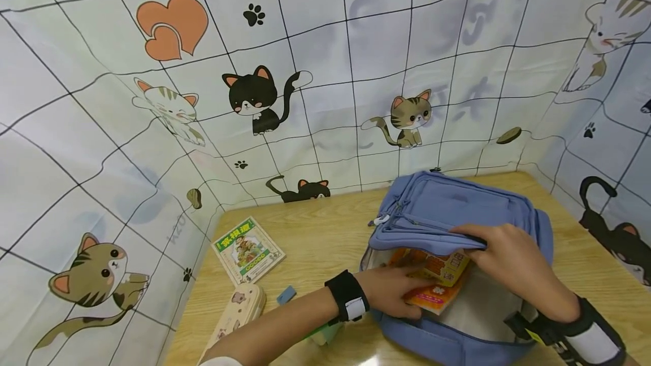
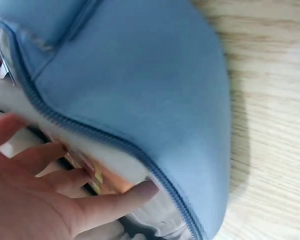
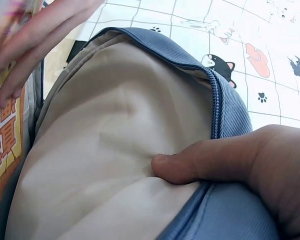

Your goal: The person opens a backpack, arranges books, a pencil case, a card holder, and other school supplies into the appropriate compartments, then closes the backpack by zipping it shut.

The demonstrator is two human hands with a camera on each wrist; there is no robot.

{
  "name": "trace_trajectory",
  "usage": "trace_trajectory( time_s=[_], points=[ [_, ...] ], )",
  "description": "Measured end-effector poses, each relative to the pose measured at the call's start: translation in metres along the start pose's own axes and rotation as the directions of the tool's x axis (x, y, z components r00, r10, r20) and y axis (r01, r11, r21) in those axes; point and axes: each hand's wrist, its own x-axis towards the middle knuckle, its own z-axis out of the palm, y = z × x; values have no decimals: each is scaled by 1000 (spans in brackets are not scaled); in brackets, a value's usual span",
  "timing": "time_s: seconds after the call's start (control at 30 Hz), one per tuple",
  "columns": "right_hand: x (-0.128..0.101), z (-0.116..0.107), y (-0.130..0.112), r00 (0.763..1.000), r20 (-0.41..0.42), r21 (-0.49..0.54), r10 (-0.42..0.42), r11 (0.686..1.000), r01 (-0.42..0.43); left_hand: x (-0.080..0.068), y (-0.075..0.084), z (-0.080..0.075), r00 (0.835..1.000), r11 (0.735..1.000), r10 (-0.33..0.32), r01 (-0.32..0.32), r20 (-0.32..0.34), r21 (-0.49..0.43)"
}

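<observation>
A blue backpack (image 1: 458,213) lies on the wooden table (image 1: 325,236), near the table's right edge and front edge. It is soft cloth with a blue zipper, and it is unzipped. Inside, the lining is pale beige.

The right hand (image 1: 513,264) grips the open flap of the backpack. Its thumb is curled under the flap against the lining, and the fingers lie on top. The flap is lifted up.

The left hand (image 1: 391,292) reaches into the opening. Its fingers lie flat and straight on 2 orange and yellow books (image 1: 437,278) that stick out of the backpack. It presses on them but does not curl around them.

Toward the table's left edge lie a green picture book (image 1: 248,250), a cream pencil case (image 1: 236,312) and a small blue eraser (image 1: 286,295).
</observation>
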Motion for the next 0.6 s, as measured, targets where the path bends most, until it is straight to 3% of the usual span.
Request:
trace_trajectory(
  time_s=[0.1,0.23,0.47,0.53,0.6],
  points=[
    [-1,-1,2,1000,2,5,5,1000,-5,-4,4,6,996,992,26,-15,-90,129],
    [0,-1,6,1000,-9,2,1,1000,-1,-9,13,12,975,942,66,9,-214,335],
    [-1,-2,10,1000,-5,10,13,1000,-13,-7,23,6,961,924,19,89,-276,372],
    [-2,-2,10,1000,5,10,20,1000,-20,-4,25,4,941,890,43,117,-337,441],
    [-4,-1,9,1000,17,15,26,1000,-26,0,26,2,891,828,104,169,-443,534]
  ],
)
